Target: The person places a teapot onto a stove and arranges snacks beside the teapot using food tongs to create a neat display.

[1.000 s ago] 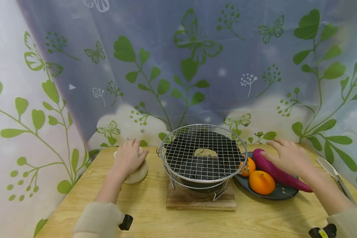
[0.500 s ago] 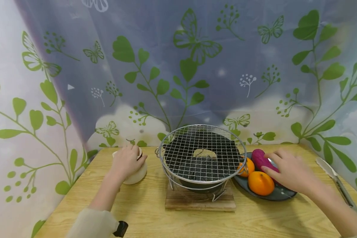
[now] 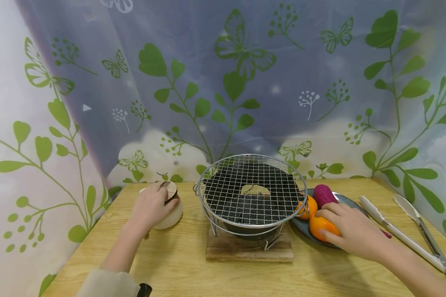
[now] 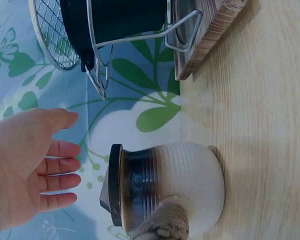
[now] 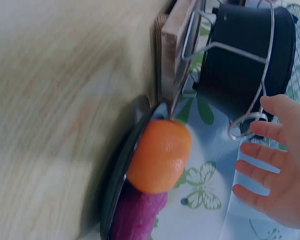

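A pale ribbed teapot [image 3: 173,216] with a dark-rimmed wooden lid [image 3: 169,188] stands left of the grill; its side handle [image 4: 165,222] shows in the left wrist view. Over that lid hovers my left hand [image 3: 150,208], fingers loosely extended, with a gap between hand and pot. My right hand [image 3: 353,229] is above the dark plate [image 3: 351,202], nearest the front orange [image 3: 317,228]. In the right wrist view a gap separates its spread fingers from the orange fruit [image 5: 162,155]. Another orange [image 3: 310,207] and a long purple sweet potato [image 3: 324,195] share the plate, the latter partly hidden.
A round wire grill rack [image 3: 254,220] tops a black stove [image 3: 245,233] on a wooden board [image 3: 249,253], between both hands. Metal tongs [image 3: 399,232] lie spread at the right. A patterned curtain [image 3: 275,111] hangs behind the table [image 3: 186,272].
My right hand has moved left and toward me, from over the sweet potato to the front orange. My left hand has drawn back slightly, exposing more of the teapot lid.
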Demonstrator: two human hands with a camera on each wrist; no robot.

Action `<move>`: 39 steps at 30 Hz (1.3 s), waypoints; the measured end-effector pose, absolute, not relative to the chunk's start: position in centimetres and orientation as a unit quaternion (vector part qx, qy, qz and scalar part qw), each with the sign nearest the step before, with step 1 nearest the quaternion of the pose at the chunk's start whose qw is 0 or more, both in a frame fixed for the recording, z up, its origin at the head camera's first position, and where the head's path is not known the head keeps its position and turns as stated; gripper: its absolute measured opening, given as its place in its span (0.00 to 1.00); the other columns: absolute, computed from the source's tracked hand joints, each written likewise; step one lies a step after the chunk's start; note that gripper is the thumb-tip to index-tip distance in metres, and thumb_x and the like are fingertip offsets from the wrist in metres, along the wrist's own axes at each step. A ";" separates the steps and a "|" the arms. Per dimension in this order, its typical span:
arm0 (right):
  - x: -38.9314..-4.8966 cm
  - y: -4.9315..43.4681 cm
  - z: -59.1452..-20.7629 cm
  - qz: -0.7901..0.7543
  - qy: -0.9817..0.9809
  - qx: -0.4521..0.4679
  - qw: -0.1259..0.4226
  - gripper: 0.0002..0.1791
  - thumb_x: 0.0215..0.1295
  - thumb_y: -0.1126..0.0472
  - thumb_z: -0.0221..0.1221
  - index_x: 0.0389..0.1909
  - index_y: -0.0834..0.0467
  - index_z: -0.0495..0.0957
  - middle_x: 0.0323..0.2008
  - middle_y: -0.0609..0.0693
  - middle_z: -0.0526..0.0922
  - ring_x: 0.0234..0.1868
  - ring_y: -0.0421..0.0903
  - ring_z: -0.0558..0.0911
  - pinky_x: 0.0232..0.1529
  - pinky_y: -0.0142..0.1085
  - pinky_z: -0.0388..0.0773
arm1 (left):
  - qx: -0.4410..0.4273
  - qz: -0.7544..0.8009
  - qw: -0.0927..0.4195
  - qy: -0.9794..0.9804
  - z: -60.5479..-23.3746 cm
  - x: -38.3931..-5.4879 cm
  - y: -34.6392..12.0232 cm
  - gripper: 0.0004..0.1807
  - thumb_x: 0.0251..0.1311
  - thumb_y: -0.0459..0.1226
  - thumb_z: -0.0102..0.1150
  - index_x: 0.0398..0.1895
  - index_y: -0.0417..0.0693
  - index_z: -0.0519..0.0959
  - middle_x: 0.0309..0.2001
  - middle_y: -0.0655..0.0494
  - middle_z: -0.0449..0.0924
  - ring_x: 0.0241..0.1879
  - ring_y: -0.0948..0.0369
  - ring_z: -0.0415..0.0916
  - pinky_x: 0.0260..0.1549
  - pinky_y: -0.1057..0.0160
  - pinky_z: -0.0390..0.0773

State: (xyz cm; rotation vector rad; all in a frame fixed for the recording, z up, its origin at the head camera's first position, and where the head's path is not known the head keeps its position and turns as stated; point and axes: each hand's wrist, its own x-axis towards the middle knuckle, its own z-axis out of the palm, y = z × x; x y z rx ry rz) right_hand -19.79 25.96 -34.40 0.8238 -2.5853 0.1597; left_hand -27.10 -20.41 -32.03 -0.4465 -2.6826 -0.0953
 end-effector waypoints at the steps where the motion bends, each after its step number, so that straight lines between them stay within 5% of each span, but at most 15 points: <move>1: -19.7 25.8 -34.6 0.058 -0.930 0.299 0.207 0.16 0.55 0.53 0.64 0.43 0.55 0.78 0.43 0.48 0.76 0.43 0.50 0.75 0.37 0.49 0.72 | -0.159 -0.038 0.207 -0.964 -32.1 -27.0 -20.6 0.19 0.57 0.44 0.59 0.15 0.47 0.66 0.30 0.49 0.74 0.28 0.56 0.66 0.27 0.59 0.66; 10: -19.0 24.6 -36.5 0.044 -0.910 0.350 0.220 0.15 0.54 0.50 0.64 0.41 0.48 0.76 0.41 0.41 0.73 0.42 0.43 0.73 0.33 0.39 0.71 | -0.137 -0.048 0.181 -0.973 -32.1 -26.5 -21.8 0.14 0.56 0.44 0.60 0.22 0.45 0.71 0.27 0.53 0.68 0.26 0.56 0.66 0.26 0.57 0.68; 28: -19.0 21.6 -38.6 0.032 -0.890 0.411 0.196 0.19 0.52 0.51 0.63 0.44 0.54 0.77 0.42 0.45 0.74 0.41 0.44 0.74 0.37 0.41 0.74 | -0.093 -0.064 0.125 -0.986 -32.8 -25.5 -23.7 0.14 0.58 0.45 0.58 0.29 0.41 0.74 0.27 0.53 0.70 0.22 0.58 0.68 0.21 0.58 0.69; 35: -18.9 20.8 -39.6 0.031 -0.896 0.409 0.169 0.19 0.54 0.49 0.62 0.45 0.54 0.76 0.40 0.43 0.73 0.40 0.43 0.73 0.33 0.38 0.74 | -0.067 -0.080 0.110 -0.988 -33.3 -25.1 -24.2 0.16 0.58 0.45 0.56 0.37 0.39 0.76 0.33 0.48 0.76 0.31 0.49 0.76 0.25 0.52 0.74; 39: -18.9 20.6 -40.1 0.030 -0.895 0.411 0.171 0.19 0.55 0.49 0.61 0.44 0.54 0.77 0.39 0.43 0.73 0.38 0.43 0.74 0.34 0.39 0.74 | -0.061 -0.098 0.113 -0.987 -33.5 -25.0 -24.5 0.15 0.59 0.44 0.53 0.38 0.41 0.79 0.30 0.51 0.76 0.29 0.52 0.76 0.27 0.52 0.74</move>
